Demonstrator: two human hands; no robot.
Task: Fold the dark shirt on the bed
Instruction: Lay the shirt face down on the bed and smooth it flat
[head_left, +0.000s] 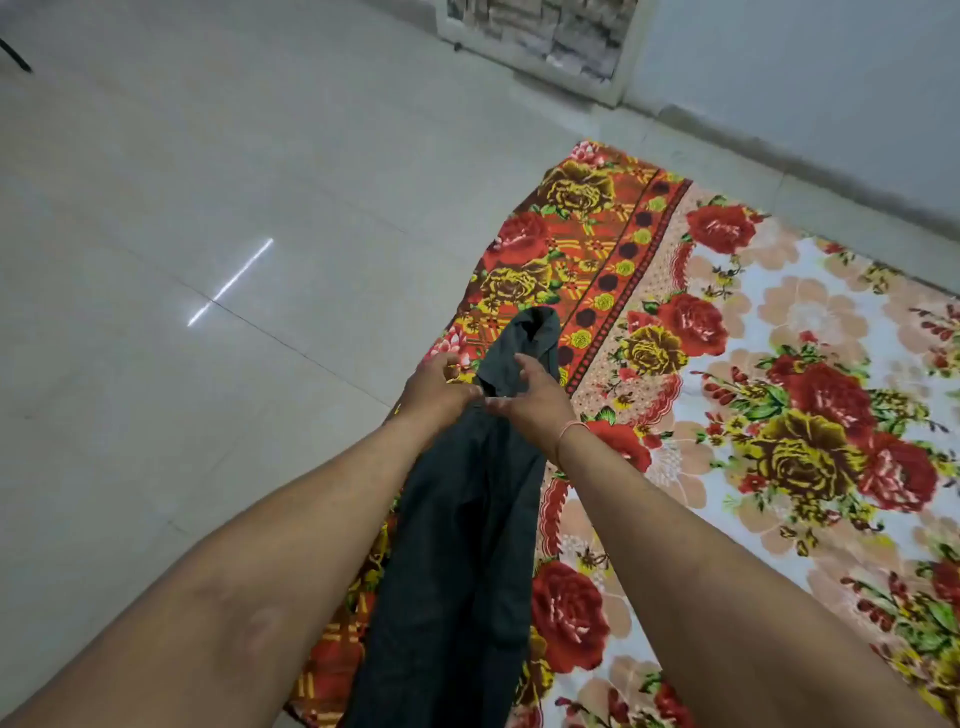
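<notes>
Basically mid-fold: dark shirt (457, 545) stretched long along the floral bed sheet (779, 322) edge. Left hand (434, 384) pinching cloth, right hand (537, 397) fingers spread, loose. Probably needs smoothing, then doubling over.

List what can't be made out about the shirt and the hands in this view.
- Dark shirt, head view: its lower end is cut off by the bottom edge; bunched into a long strip, so sleeves and collar can't be told apart.
- Left hand: the grip is unclear; the fingers curl at the cloth's edge.
- Right hand: its palm side is hidden by the hand's own back.
- Floral bedsheet: cut off at the right and bottom edges.
</notes>
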